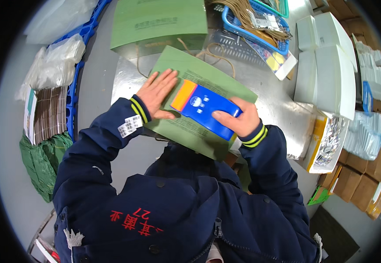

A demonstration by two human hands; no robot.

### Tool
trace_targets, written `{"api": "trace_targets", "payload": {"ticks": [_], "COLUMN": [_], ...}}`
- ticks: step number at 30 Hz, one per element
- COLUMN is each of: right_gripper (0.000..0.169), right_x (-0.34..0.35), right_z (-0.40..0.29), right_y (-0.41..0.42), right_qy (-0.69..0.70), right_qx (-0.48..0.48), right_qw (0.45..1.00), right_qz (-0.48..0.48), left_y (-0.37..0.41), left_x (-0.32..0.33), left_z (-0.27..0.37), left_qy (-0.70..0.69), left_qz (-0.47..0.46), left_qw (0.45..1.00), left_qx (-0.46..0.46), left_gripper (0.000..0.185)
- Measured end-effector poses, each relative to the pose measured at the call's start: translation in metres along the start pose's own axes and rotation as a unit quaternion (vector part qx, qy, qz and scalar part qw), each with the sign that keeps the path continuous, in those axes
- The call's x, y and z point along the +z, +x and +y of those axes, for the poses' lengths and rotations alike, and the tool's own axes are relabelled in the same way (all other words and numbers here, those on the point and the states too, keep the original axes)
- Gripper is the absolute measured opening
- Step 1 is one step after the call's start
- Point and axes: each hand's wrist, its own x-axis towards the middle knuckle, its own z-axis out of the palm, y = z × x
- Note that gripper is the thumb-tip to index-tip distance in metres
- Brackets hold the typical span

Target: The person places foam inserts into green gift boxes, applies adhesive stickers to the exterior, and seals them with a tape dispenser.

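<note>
A green paper bag [223,77] printed with lines of text lies flat and slanted before me. My left hand [159,93] rests palm down near its left end, fingers spread. In my right hand [238,116] is a blue hand-held device [210,105] with an orange end, which bears white markings. The orange end points toward my left hand and lies over the bag's printed panel. I cannot tell whether the device touches the bag. Twisted cord handles [228,60] stick out past the bag's far edge.
Another green bag [159,19] stands beyond on the metal table [269,111]. Blue baskets [233,28] with brown cords are at the back right. White boxes [331,75] and a tray of small packets [328,144] line the right. Plastic-wrapped bundles [57,62] lie left on a blue pallet [70,113].
</note>
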Motion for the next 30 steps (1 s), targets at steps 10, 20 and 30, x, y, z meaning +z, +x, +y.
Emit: {"api": "trace_targets", "payload": {"ticks": [10,20,30], "right_gripper": [0.037,0.049,0.048], "right_x": [-0.123,-0.136,-0.148], "right_z": [0.102,0.167,0.137], "right_y": [-0.099,-0.106,-0.143], "right_qy": [-0.074,0.019,-0.157], "right_qx": [0.036,0.000,0.084], "right_qw": [0.996,0.998,0.984], "right_qz": [-0.019,-0.062,-0.017], "left_y": [0.006,0.083,0.108], "left_x": [0.000,0.033,0.036], "left_z": [0.012,0.147,0.170], "left_qy": [0.067,-0.016,0.029], "left_qz": [-0.014,-0.058,-0.076], "left_qw": [0.998,0.996,0.983], "left_qx": [-0.014,0.066,0.163], "left_gripper": [0.103,0.105,0.081]}}
